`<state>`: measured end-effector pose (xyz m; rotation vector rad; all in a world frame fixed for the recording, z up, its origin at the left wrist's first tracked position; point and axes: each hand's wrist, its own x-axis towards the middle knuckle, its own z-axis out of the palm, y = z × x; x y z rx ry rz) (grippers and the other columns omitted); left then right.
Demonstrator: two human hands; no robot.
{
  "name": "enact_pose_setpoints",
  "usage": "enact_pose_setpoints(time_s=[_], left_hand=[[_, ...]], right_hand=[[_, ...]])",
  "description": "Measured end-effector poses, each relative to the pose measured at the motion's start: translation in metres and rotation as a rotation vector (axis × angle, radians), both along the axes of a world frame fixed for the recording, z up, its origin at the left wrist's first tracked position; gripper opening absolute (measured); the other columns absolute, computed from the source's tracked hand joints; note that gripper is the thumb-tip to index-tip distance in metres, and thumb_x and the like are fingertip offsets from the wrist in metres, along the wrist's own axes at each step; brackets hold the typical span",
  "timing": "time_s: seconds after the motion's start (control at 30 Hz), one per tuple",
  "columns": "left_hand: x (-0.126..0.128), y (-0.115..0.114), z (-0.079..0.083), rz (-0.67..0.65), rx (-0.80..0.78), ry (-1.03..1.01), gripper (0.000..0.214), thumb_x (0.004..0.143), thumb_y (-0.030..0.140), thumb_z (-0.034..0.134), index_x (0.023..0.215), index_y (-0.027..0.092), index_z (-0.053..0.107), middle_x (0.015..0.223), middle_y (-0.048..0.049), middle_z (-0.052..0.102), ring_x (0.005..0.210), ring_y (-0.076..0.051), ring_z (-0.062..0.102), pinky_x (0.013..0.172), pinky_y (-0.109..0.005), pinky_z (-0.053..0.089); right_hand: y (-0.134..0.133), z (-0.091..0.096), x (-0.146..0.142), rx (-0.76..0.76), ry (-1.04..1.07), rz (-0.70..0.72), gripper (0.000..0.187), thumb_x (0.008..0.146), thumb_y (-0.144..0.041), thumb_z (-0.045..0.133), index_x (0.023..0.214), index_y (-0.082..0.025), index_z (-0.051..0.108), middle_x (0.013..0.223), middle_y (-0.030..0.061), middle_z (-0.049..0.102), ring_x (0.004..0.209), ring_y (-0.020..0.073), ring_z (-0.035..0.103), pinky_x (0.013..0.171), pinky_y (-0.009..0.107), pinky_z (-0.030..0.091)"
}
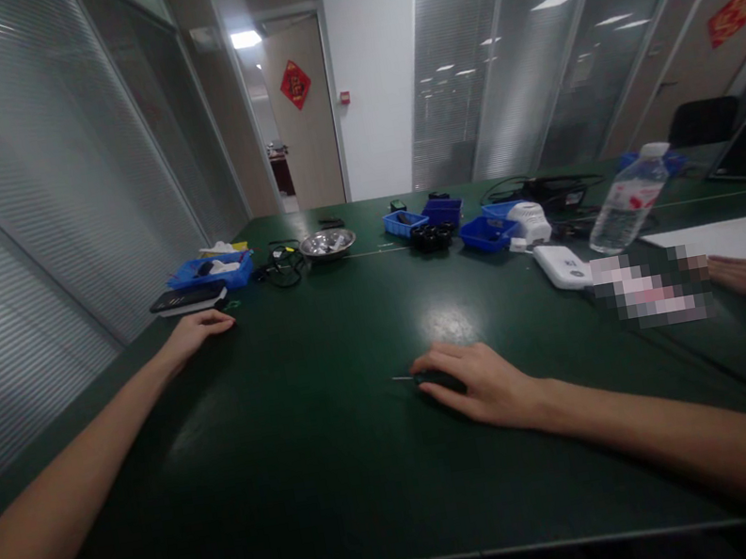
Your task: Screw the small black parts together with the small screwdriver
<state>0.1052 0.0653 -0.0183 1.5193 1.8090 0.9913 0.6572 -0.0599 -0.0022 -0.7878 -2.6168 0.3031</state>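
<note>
On the green tabletop, my right hand is closed around the dark handle of a small screwdriver. Its thin metal shaft points left and lies close to the table surface. My left hand rests at the far left, its fingers bent and pressed together. Whatever may be between those fingertips is too small to make out. Just behind the left hand is a flat black-and-white device, and beyond that a blue tray with white and dark items in it.
A metal bowl stands at the back beside black cables. Blue bins sit further right, near a white power bank and a tilted water bottle. Another person's hand lies at the right edge.
</note>
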Motion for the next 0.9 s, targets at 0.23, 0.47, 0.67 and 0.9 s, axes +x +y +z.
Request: enact_pose_setpoints(time_s=[0.23,0.47,0.67,0.9], left_hand=[[-0.006,0.006,-0.004,0.004,0.008,-0.054,0.053,0.054,0.047,0.087,0.099,0.018,0.08,0.083,-0.005,0.073,0.078,-0.023,0.065,0.069,-0.031,0.049],[0.0,0.002,-0.002,0.026,0.029,-0.031,0.052,0.056,0.046,0.084,0.099,0.017,0.08,0.081,-0.005,0.073,0.078,-0.024,0.065,0.071,-0.033,0.05],[0.015,-0.01,0.003,-0.007,0.039,0.03,0.057,0.059,0.056,0.087,0.103,0.019,0.08,0.095,-0.0058,0.077,0.092,-0.026,0.069,0.083,-0.034,0.053],[0.097,-0.039,0.015,-0.461,-0.02,0.104,0.048,0.077,0.053,0.081,0.113,0.022,0.076,0.098,-0.006,0.076,0.089,-0.023,0.07,0.079,-0.033,0.055]], right_hand=[[0.001,-0.002,0.001,0.017,0.0,0.002,0.026,0.107,-0.035,0.05,0.127,-0.02,0.058,0.111,0.0072,0.067,0.084,0.017,0.065,0.073,0.031,0.052],[0.0,-0.001,0.0,0.02,0.016,0.016,0.026,0.107,-0.035,0.051,0.127,-0.02,0.059,0.111,0.0077,0.067,0.083,0.0163,0.066,0.072,0.03,0.053],[0.001,-0.002,0.001,0.009,0.002,0.018,0.026,0.107,-0.035,0.051,0.127,-0.02,0.058,0.111,0.0072,0.067,0.081,0.0154,0.065,0.07,0.029,0.052],[0.0,0.0,0.0,0.002,-0.001,0.003,0.026,0.107,-0.036,0.051,0.127,-0.021,0.058,0.111,0.0063,0.066,0.081,0.0157,0.064,0.07,0.03,0.051]])
